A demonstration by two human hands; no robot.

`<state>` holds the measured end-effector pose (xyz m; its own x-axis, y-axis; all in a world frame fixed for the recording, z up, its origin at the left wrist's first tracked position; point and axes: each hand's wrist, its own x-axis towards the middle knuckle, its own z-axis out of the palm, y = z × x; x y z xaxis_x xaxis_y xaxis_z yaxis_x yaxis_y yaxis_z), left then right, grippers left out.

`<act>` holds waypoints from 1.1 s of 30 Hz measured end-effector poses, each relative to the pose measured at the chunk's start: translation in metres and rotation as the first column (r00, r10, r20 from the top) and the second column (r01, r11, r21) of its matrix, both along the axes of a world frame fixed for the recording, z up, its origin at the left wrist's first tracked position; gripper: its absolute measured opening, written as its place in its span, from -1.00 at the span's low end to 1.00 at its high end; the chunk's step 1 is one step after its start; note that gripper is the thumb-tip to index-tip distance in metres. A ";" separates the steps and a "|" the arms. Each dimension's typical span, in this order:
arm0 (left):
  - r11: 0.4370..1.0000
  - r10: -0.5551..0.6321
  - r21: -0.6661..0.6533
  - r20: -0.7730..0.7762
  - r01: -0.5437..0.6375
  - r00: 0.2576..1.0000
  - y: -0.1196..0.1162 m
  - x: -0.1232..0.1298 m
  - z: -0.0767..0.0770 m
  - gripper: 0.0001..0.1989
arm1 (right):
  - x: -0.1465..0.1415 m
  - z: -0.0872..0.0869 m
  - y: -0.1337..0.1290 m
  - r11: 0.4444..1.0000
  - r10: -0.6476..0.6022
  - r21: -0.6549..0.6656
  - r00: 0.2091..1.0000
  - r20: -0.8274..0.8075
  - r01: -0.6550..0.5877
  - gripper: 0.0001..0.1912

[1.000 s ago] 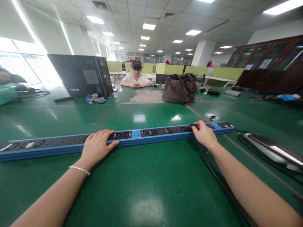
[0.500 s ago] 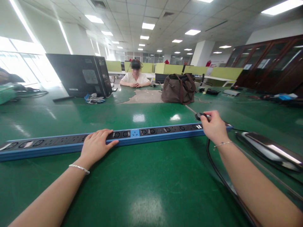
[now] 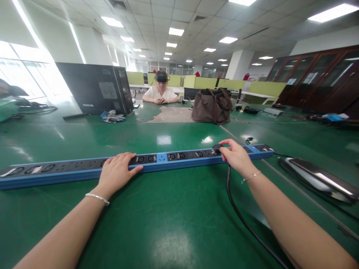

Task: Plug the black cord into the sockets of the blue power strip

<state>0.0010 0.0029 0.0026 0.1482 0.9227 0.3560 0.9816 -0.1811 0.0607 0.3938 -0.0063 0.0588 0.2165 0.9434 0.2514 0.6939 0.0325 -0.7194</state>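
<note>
A long blue power strip (image 3: 179, 163) with black sockets lies across the green table. My left hand (image 3: 119, 170) rests over its left-middle part, fingers on the far side and thumb on the near edge, holding it. My right hand (image 3: 234, 155) pinches a black plug (image 3: 217, 149) at the sockets right of the middle. The plug looks close against the strip; whether its pins are inside a socket cannot be seen. A thick black cable (image 3: 238, 215) runs from the plug down to the lower right.
A black computer case (image 3: 98, 89) and gloves (image 3: 112, 117) stand at the back left. A brown bag (image 3: 207, 106) is behind the strip, and a person (image 3: 160, 91) sits beyond. A glossy dark device (image 3: 319, 177) lies at the right.
My right hand has moved left and slightly down with the plug, from above the strip's right part to the sockets. The cable has swung left. My left hand has shifted slightly right.
</note>
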 end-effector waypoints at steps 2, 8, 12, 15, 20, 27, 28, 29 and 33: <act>1.000 -0.002 0.000 0.000 0.002 1.000 0.000 0.000 0.000 -0.41 | -0.015 -0.002 -0.002 0.997 0.070 -0.030 0.997 -0.040 -0.071 -0.71; 1.000 -0.011 0.000 0.008 0.011 1.000 -0.002 0.001 0.001 -0.42 | -0.058 -0.006 0.006 0.994 0.097 -0.036 0.992 -0.076 -0.100 -0.76; 1.000 -0.018 0.006 0.012 0.018 1.000 -0.002 0.001 0.001 -0.42 | -0.075 -0.012 0.013 1.000 0.016 -0.002 1.000 -0.009 -0.016 -0.76; 1.000 -0.023 0.016 0.009 0.023 1.000 -0.002 0.001 0.001 -0.44 | -0.078 -0.018 0.012 1.000 0.024 -0.005 0.997 0.078 -0.024 -0.73; 1.000 -0.014 0.018 0.019 0.014 1.000 -0.003 0.003 0.002 -0.44 | -0.071 -0.024 0.014 1.000 0.017 -0.002 0.991 0.136 -0.017 -0.73; 1.000 -0.001 0.015 0.019 0.001 1.000 -0.004 0.004 0.003 -0.43 | -0.070 -0.026 0.022 0.998 0.060 -0.019 0.991 0.118 -0.058 -0.73; 1.000 -0.003 0.015 0.019 0.002 1.000 -0.004 0.004 0.002 -0.43 | -0.071 -0.026 0.022 0.998 0.066 -0.022 0.991 0.114 -0.064 -0.73; 1.000 -0.005 0.017 0.019 0.004 1.000 -0.004 0.004 0.002 -0.42 | -0.070 -0.026 0.023 0.997 0.074 -0.025 0.992 0.107 -0.072 -0.72; 1.000 -0.006 0.017 0.030 0.005 1.000 -0.004 0.003 0.001 -0.42 | -0.068 -0.028 0.026 0.994 0.101 -0.038 0.993 0.066 -0.098 -0.69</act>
<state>0.0040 -0.0006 0.0036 0.1423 0.9155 0.3763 0.9784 -0.1878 0.0868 0.3261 0.0201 0.0305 0.1045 0.9678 0.2292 0.7358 0.0798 -0.6725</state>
